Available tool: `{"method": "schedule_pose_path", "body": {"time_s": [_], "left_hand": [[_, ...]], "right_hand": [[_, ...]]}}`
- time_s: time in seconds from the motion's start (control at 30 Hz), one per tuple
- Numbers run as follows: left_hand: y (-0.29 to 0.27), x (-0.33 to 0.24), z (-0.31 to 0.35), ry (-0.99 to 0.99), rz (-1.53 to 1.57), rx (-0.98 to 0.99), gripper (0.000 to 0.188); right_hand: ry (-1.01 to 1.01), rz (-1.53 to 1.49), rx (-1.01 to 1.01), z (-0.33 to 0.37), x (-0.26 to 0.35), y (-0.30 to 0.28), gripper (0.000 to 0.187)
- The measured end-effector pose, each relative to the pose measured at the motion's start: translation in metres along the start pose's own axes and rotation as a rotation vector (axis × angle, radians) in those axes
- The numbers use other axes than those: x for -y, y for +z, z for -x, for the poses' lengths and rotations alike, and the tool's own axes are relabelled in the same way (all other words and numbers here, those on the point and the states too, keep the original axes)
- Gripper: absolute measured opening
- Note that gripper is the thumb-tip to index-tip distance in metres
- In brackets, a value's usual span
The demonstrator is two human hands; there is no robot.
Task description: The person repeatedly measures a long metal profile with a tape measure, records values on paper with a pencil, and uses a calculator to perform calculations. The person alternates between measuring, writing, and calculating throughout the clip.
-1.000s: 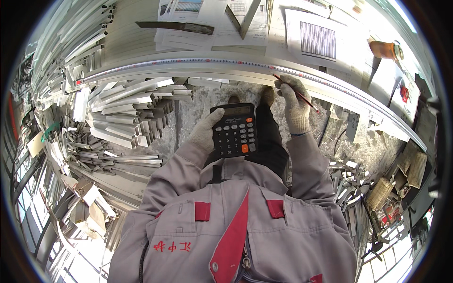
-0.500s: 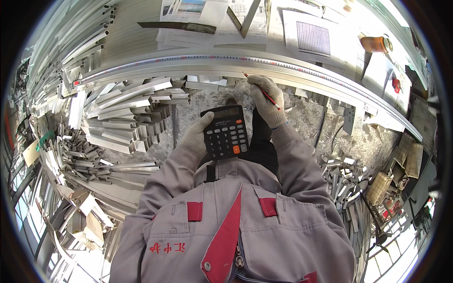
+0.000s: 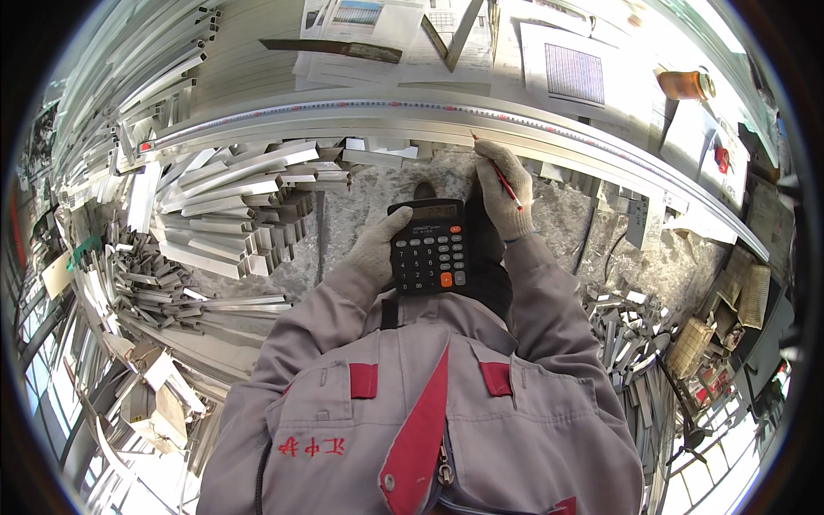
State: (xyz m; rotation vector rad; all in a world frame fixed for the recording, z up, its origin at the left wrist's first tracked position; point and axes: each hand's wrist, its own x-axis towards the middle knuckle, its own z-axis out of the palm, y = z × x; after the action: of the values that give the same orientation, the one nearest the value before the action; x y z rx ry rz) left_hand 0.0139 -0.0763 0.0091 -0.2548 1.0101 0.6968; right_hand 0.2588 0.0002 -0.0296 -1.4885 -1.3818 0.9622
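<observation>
My left hand, in a grey work glove, holds a black calculator in front of my chest, thumb on its left edge. Just right of the calculator, my gloved right hand grips a red pencil. The pencil's tip points up at the long metal rail with a measuring scale along the workbench edge. The grey jacket with red trim fills the lower part of the view.
Piles of cut aluminium profiles lie on the floor to my left, with more offcuts at the right. Paper sheets and an orange container rest on the bench beyond the rail. A dark shoe tip shows above the calculator.
My right hand with the pencil has shifted left along the rail and closer to the calculator. The calculator stays in my left hand.
</observation>
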Motion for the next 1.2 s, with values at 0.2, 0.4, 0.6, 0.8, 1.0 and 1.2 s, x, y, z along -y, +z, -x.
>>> {"method": "schedule_pose_path", "body": {"time_s": [0.2, 0.4, 0.6, 0.8, 1.0, 1.2], "left_hand": [[0.004, 0.0, 0.0, -0.045, 0.077, -0.034, 0.036], [0.008, -0.022, -0.003, 0.025, 0.076, -0.021, 0.04], [0.016, -0.037, -0.014, 0.099, 0.058, 0.018, 0.041], [0.038, -0.038, -0.021, 0.198, 0.004, 0.15, 0.038], [0.062, -0.039, -0.016, 0.241, -0.112, 0.151, 0.028], [0.08, -0.042, -0.007, 0.289, -0.245, 0.15, 0.032]], "right_hand": [[0.136, -0.126, 0.068, 0.01, 0.011, -0.009, 0.023], [0.513, -0.407, 0.113, 0.048, 0.037, -0.027, 0.029], [0.732, -0.467, 0.257, 0.079, 0.066, -0.044, 0.04], [0.924, -0.556, 0.288, 0.072, 0.091, -0.047, 0.042], [0.965, -0.5, 0.328, 0.063, 0.104, -0.043, 0.04], [0.969, -0.463, 0.282, 0.058, 0.101, -0.039, 0.036]]}}
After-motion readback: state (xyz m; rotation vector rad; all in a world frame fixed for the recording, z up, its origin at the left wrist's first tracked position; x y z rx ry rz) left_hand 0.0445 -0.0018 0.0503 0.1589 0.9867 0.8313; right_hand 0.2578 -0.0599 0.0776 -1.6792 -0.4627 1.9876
